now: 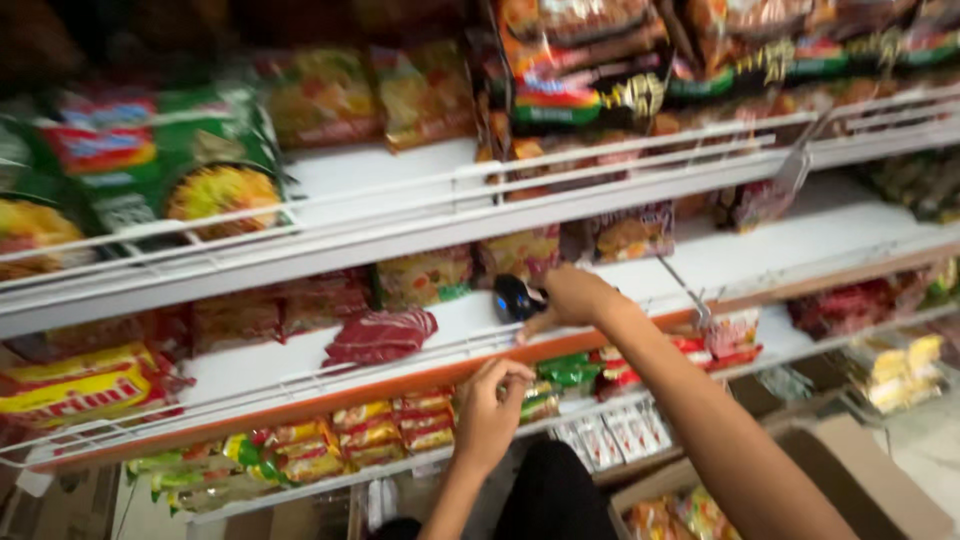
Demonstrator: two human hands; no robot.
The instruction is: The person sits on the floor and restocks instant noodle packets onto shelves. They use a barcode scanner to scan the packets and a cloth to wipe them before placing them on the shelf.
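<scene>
Right-hand fingers (545, 315) curled closed around small dark blue-black device (516, 297); device protruding toward 9 o'clock from right hand (575, 297), resting at or just above white middle shelf (450, 320). Contact with shelf surface not resolvable: motion blur. Right forearm (700, 420) running down toward 5 o'clock, out of frame at bottom.

Left-hand fingers (510, 372) bent inward, tips bunched at upper edge of left hand (488, 415); whether pinching anything cannot be told. Fingertips close to the orange front edge (300, 400) of middle shelf, just beside green packets (565, 370) at 3 o'clock. Left forearm dropping toward 6 o'clock.

Outward from device: dark red packet (380, 335) lying flat on middle shelf at 9 o'clock, well apart. Yellow-orange packets (520, 250) standing at 12 o'clock behind device. Row of red-and-yellow packets (390, 425) on lower shelf at 9 o'clock of left hand. White sachets (615, 432) below green packets, at 3 o'clock of left hand.

Further out: large green bag (165, 160) on top shelf at 10 o'clock; yellow bag (80, 385) at far 9 o'clock, middle shelf. White wire rails (620, 160) along shelf fronts. Open cardboard box (850, 480) with packets inside at 4 o'clock, floor level.
</scene>
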